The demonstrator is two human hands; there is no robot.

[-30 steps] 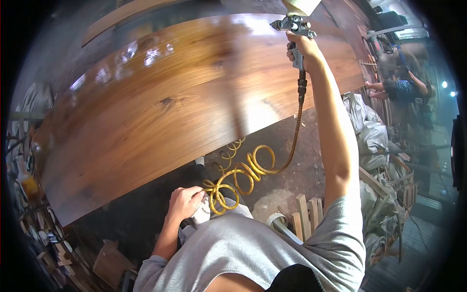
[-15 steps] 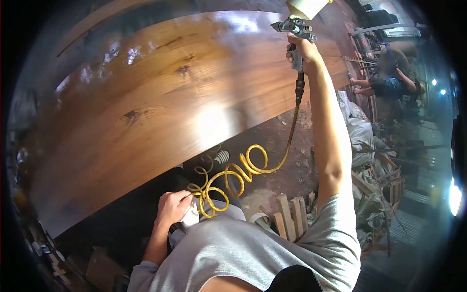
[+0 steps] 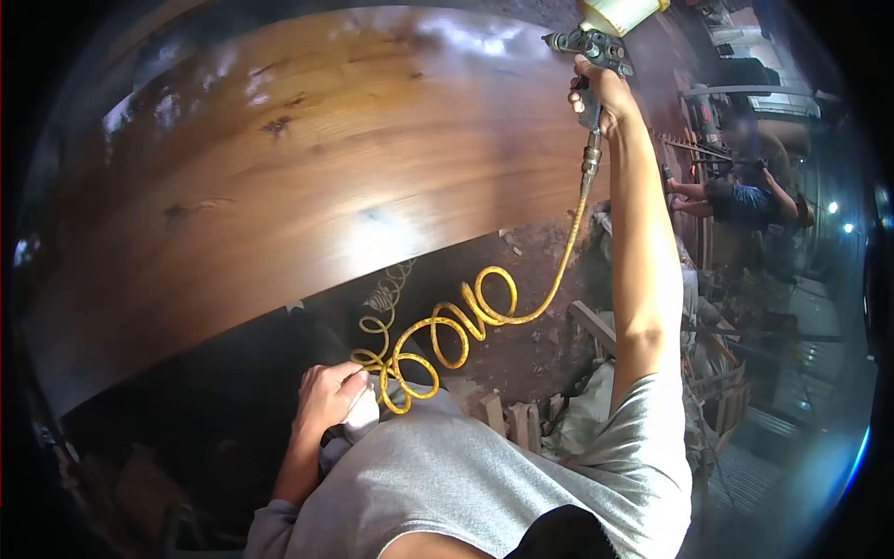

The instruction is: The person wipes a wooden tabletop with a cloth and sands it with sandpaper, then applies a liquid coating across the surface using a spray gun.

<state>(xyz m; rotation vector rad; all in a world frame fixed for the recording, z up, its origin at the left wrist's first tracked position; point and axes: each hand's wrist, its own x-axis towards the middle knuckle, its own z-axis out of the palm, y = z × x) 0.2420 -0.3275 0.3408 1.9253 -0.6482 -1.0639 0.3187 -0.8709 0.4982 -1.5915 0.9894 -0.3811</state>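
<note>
With the arm stretched out, my right hand is wrapped round the grip of a spray gun topped by a pale cup. The gun's nozzle points left, over the far right part of a glossy wooden panel. A coiled yellow hose runs from the gun's handle down to my left hand. That hand is closed near my waist, on the hose and a white cloth. Its fingertips are partly hidden.
Wood offcuts and crumpled plastic sheeting lie on the floor at the lower right. Another person is at the far right, beside racks and equipment. Dark floor shows below the panel's near edge.
The view has shifted along the panel, which now sits further left and higher. My right hand and the spray gun appear slightly further right. My left hand keeps its hold.
</note>
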